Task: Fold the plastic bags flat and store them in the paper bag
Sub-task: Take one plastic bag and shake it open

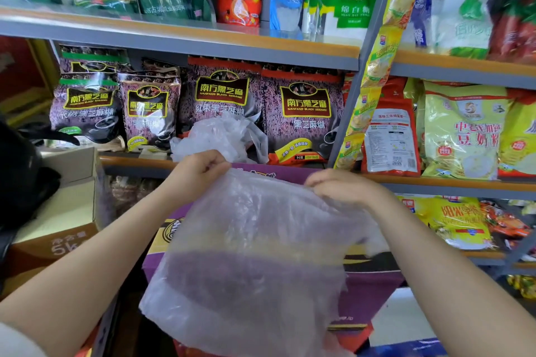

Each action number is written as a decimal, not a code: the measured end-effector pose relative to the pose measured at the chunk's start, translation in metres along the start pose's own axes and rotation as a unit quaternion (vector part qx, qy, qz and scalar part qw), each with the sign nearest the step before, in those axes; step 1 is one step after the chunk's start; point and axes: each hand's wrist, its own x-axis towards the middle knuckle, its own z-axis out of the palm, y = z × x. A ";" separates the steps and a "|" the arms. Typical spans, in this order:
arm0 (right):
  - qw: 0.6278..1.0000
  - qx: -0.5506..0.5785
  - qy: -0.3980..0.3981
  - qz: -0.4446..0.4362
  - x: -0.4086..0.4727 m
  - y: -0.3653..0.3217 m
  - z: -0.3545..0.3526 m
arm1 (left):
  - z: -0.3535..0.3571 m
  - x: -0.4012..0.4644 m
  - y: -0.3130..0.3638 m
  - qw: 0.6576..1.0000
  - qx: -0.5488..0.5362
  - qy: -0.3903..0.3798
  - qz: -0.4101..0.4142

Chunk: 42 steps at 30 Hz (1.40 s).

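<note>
A clear, thin plastic bag hangs spread out in front of me, held by its top edge. My left hand pinches the bag's upper left corner and my right hand pinches its upper right corner. A second crumpled clear plastic bag lies on the shelf edge just behind my left hand. Beneath the held bag stands a purple and yellow printed box or bag, mostly hidden by the plastic. I cannot pick out a paper bag for certain.
Grey shop shelves packed with food packets fill the background, with black sesame packets right behind my hands. An open cardboard box stands at the left, with a black object beside it.
</note>
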 end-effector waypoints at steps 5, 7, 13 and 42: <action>0.987 0.122 0.006 -0.102 0.024 -0.056 0.031 | -0.005 0.006 0.019 0.991 -0.017 0.032 0.130; 0.987 0.077 0.015 -0.139 0.037 -0.065 0.039 | -0.015 0.011 0.025 0.980 -0.004 0.019 0.199; 0.975 -0.094 0.091 -0.177 0.046 -0.079 0.023 | -0.027 0.041 0.021 0.951 0.197 -0.151 0.186; 0.986 0.059 0.004 -0.158 0.051 -0.040 0.012 | -0.001 0.058 0.002 0.908 -0.147 -0.372 0.127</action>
